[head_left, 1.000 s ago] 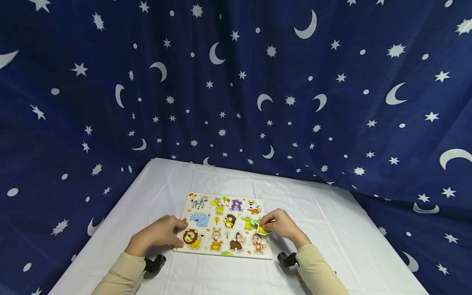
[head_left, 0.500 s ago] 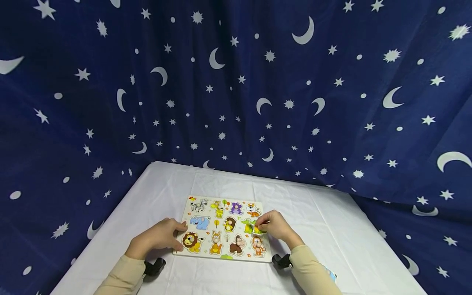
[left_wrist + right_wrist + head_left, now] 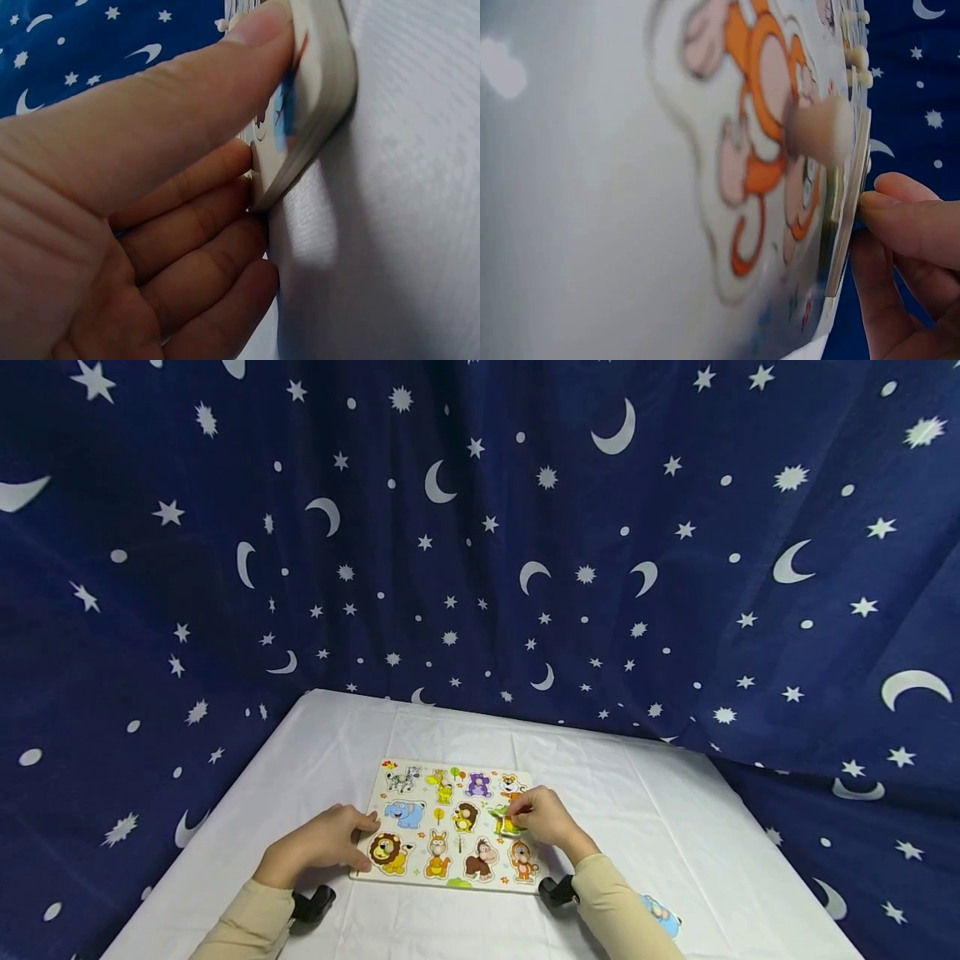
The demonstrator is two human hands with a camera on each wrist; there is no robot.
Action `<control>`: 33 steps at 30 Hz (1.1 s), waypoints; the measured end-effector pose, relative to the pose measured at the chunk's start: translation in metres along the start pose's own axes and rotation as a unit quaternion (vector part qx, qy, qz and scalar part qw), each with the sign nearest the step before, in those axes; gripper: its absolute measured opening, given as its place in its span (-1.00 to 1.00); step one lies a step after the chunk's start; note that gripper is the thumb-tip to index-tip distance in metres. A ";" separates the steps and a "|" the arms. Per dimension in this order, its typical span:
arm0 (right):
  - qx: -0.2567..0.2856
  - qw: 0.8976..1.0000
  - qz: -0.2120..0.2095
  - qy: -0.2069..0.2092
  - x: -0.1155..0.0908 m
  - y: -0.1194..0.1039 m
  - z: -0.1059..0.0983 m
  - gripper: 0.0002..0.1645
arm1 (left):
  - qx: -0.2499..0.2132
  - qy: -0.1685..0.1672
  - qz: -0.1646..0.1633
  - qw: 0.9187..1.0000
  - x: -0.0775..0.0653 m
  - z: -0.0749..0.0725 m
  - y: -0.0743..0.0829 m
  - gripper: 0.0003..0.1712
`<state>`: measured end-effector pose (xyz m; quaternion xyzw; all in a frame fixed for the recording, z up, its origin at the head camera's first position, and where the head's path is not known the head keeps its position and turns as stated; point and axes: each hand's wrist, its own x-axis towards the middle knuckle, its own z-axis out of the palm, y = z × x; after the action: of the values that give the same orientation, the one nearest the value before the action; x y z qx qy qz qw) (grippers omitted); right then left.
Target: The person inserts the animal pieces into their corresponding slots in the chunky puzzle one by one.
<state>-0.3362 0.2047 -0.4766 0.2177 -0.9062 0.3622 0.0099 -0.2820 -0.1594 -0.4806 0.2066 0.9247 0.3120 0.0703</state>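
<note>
A wooden knob puzzle board (image 3: 420, 847) with animal pieces lies on the table. My left hand (image 3: 330, 839) rests at its left edge. In the left wrist view, the thumb (image 3: 259, 30) lies over the board's face while the other fingers touch its side. My right hand (image 3: 547, 818) pinches a green crocodile puzzle piece (image 3: 507, 825) over the matching crocodile picture on the board's right side. From the right wrist, that piece's thin edge (image 3: 847, 217) shows tilted over the board at the fingertips. Its knob is hidden by the fingers. The monkey piece (image 3: 522, 860) sits just below.
On the white-covered table (image 3: 420, 927), a blue puzzle piece (image 3: 662, 916) lies beside the right sleeve. Black wrist mounts (image 3: 313, 903) are strapped under both forearms. A dark blue curtain (image 3: 480, 527) with moons and stars hangs around the table.
My right hand has moved left with the crocodile piece, from beside the printed crocodile to over it. More of the blue piece shows by the sleeve. The left hand stays on the board's edge.
</note>
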 end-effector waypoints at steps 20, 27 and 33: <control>-0.050 0.999 0.008 0.002 0.009 -0.006 0.007 -0.85 | 0.014 -0.004 0.001 1.000 0.000 -0.002 0.002 -0.32; -0.054 0.998 0.013 0.000 0.009 -0.007 0.007 -0.87 | 0.009 -0.004 0.010 1.000 0.001 -0.003 0.002 -0.33; -0.052 0.999 0.009 -0.002 0.009 -0.006 0.009 -0.83 | 0.009 -0.005 0.005 1.000 -0.001 -0.002 0.002 -0.32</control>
<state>-0.3403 0.1917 -0.4778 0.2089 -0.9258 0.3146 0.0162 -0.2812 -0.1593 -0.4781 0.2137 0.9259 0.3031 0.0719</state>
